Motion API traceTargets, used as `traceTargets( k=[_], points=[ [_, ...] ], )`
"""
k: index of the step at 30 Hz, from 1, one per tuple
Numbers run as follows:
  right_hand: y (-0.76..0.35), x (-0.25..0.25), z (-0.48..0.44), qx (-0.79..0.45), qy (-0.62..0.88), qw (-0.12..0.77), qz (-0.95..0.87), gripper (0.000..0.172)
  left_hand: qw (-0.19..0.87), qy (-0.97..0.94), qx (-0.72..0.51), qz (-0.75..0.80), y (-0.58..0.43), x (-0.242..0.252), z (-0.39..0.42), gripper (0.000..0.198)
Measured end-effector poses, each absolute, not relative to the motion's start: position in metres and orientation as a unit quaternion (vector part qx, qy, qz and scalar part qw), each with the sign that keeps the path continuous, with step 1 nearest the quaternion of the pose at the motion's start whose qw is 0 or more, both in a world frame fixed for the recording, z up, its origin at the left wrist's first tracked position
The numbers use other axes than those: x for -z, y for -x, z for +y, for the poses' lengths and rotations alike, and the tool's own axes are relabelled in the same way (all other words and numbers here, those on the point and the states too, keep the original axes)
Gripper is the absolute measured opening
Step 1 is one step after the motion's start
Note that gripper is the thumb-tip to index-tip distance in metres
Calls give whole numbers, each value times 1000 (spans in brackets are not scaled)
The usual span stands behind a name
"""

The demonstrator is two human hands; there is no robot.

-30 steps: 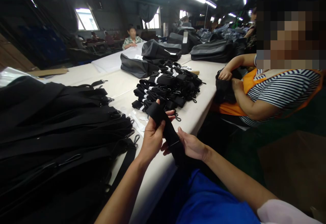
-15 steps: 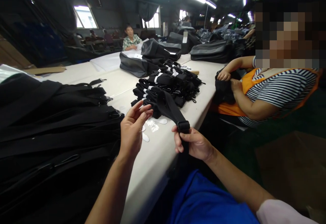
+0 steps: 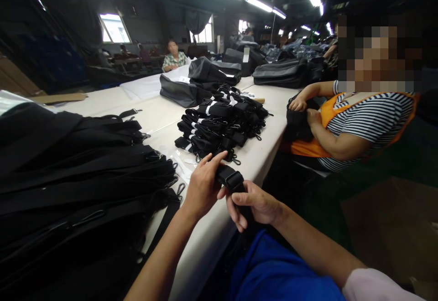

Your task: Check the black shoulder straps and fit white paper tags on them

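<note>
One black strap [image 3: 223, 174], we note, is held by the left hand [image 3: 201, 187] and gripped by the right hand [image 3: 262, 204], its buckle [image 3: 235, 180] between them, at the near edge of the worktop [image 3: 196, 241], before a pile of bundled straps [image 3: 219, 121].

Held strap [image 3: 230, 178] — partly hidden by right hand [image 3: 258, 202], strap heap [image 3: 71, 168] — cut by left edge

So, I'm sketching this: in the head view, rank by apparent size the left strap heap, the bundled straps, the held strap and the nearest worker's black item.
1. Left strap heap, enlarged by nearness
2. Bundled straps
Unsure: held strap and black item; the strap's lower part is in shadow.
</note>
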State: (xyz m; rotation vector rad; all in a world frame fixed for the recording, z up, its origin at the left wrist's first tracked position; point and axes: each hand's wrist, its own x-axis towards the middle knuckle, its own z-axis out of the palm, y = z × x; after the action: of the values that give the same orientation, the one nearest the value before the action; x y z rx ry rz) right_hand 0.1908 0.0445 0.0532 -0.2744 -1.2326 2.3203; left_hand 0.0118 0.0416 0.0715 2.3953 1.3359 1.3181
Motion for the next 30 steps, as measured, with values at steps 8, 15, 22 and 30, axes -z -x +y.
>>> traceTargets(
  k=[8,15,22,30],
  points=[
    [-191,-41,48,-622,265,402,-618,88,-74,-725,-392,562,0,-64,51,59],
    [-184,-27,53,-363,377,439,-730,40,-212,-735,-347,543,0,-64,54,45],
    [-190,-17,64,-593,344,371,-626,50,-241,-745,-299,546,6,-55,60,52],
    [-211,-24,70,-722,324,360,-495,40,-279,-767,-384,432,0,-53,60,28]
  ],
)
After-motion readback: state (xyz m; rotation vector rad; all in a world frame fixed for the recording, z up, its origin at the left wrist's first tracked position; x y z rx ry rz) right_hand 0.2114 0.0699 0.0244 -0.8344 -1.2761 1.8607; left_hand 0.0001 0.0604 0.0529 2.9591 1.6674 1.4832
